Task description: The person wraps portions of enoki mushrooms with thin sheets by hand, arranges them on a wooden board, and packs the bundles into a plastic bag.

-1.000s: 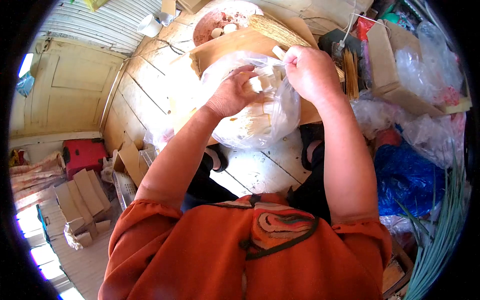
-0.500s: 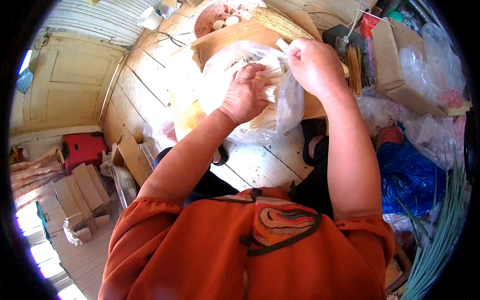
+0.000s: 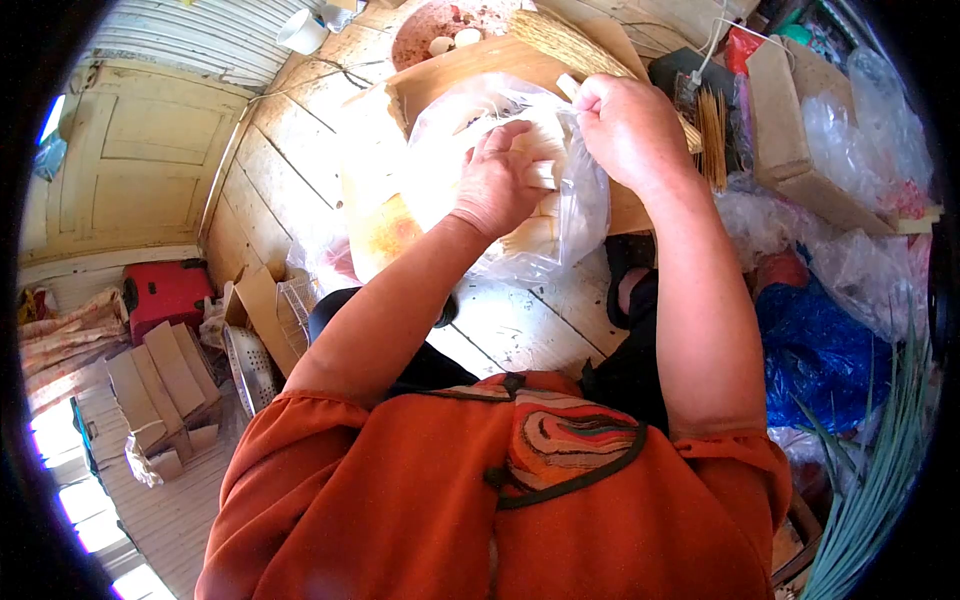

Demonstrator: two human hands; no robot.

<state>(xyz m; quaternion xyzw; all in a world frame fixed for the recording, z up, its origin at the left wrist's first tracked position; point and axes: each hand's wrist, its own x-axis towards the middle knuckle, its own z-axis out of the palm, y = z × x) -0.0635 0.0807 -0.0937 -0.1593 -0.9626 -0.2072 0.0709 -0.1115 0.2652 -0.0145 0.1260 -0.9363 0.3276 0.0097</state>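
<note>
A clear plastic bag (image 3: 585,225) full of pale, thin strips (image 3: 528,240) sits on a wooden board (image 3: 470,72) in front of me. My left hand (image 3: 497,185) is in the bag's mouth, fingers bent over the contents. A short whitish piece (image 3: 541,175) sticks out between its thumb and fingers. My right hand (image 3: 628,125) is closed in a pinch at the bag's right edge. Another pale piece (image 3: 568,87) juts out by its fingertips; whether it is gripped too, I cannot tell.
Behind the board lie a reddish basin (image 3: 410,45) with eggshell-like white pieces and a straw-coloured bundle (image 3: 565,42). Thin brown sticks (image 3: 711,140), a cardboard box (image 3: 780,120), a blue bag (image 3: 825,345) and long green leaves (image 3: 880,480) are at right. Flattened cardboard (image 3: 165,385) lies left.
My left hand has shifted slightly, its fingers a little more raised, and the whitish piece beside it shows more. My right hand keeps its pinch at the bag's edge.
</note>
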